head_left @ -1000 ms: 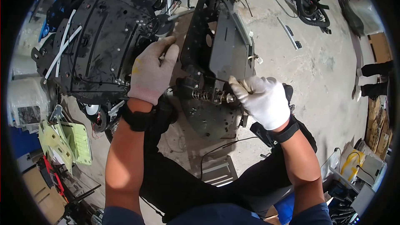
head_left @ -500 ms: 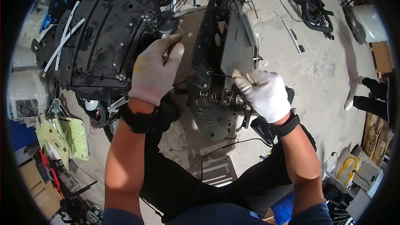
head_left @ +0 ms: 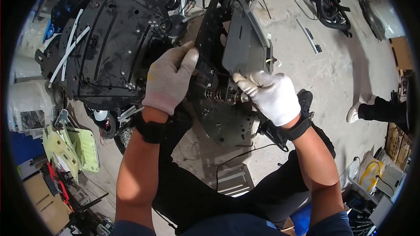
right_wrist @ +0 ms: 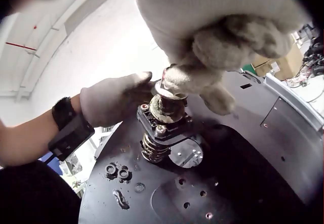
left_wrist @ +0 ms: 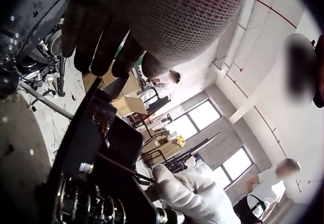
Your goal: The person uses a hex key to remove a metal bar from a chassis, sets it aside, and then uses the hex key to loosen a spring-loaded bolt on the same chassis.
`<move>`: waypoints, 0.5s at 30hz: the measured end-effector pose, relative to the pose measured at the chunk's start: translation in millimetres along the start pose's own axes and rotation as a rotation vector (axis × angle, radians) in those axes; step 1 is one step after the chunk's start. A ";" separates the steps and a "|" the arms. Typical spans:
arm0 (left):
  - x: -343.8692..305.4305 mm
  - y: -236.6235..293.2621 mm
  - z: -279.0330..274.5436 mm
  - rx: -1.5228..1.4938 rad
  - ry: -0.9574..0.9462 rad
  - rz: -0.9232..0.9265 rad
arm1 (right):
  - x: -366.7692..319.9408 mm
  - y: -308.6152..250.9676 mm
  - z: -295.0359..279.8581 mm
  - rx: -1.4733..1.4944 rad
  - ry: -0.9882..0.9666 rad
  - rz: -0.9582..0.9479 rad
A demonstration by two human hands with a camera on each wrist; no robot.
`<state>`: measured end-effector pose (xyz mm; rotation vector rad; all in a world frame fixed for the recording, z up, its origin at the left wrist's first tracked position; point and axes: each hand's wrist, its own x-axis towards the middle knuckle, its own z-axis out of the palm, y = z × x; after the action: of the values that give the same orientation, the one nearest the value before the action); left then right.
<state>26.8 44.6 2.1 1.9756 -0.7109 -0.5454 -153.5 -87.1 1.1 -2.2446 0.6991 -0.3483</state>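
A black metal assembly [head_left: 208, 30] with a grey side panel [head_left: 245, 46] stands on the floor between the person's legs. Across its near part runs a coil spring [head_left: 215, 95] on a rod, seen closer in the right wrist view with a flanged bolted end [right_wrist: 167, 107]. The gloved right hand [head_left: 275, 98] pinches a thin dark hex key [left_wrist: 124, 166] between thumb and curled fingers, just above the spring. Its far end reaches toward the frame beside a bright bolt [left_wrist: 86, 168]. The gloved left hand [head_left: 169, 78] lies along the frame's left side with fingers extended.
A large black plate [head_left: 109, 48] with two crossed white strips lies at left. Black cable bundles [head_left: 326, 4] lie at upper right, near a metal strip [head_left: 308, 36]. Yellow-green plastic parts [head_left: 74, 148] stand at lower left. Another person's legs [head_left: 380, 111] show at right.
The assembly shifted right in the head view, then back left. My left hand has moved right, up to the frame's side. My right hand keeps pinching the hex key. The bystander's feet have come nearer.
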 end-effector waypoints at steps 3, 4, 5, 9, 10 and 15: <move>0.2 1.8 -0.4 0.058 0.019 0.008 | 0.0 -3.1 -1.2 0.079 -0.056 0.074; 0.0 0.2 0.6 0.031 0.016 0.006 | -0.1 -0.5 0.2 -0.085 0.003 -0.034; 0.2 -1.3 1.5 0.004 0.011 0.006 | -0.4 2.0 0.9 -0.248 0.062 -0.141; 0.9 -3.7 1.1 -0.001 0.011 0.038 | -3.7 9.8 -2.5 -0.619 0.062 -0.279; 1.0 -1.5 0.1 0.063 0.010 0.076 | -4.5 10.2 -4.6 -0.684 0.097 -0.342; -1.0 7.7 1.9 0.015 -0.033 0.005 | -9.9 12.4 -10.7 -0.817 0.150 -0.422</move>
<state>22.8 41.0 8.1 1.9818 -0.7419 -0.5718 -171.0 -94.7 -1.0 -3.1855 0.4774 -0.5002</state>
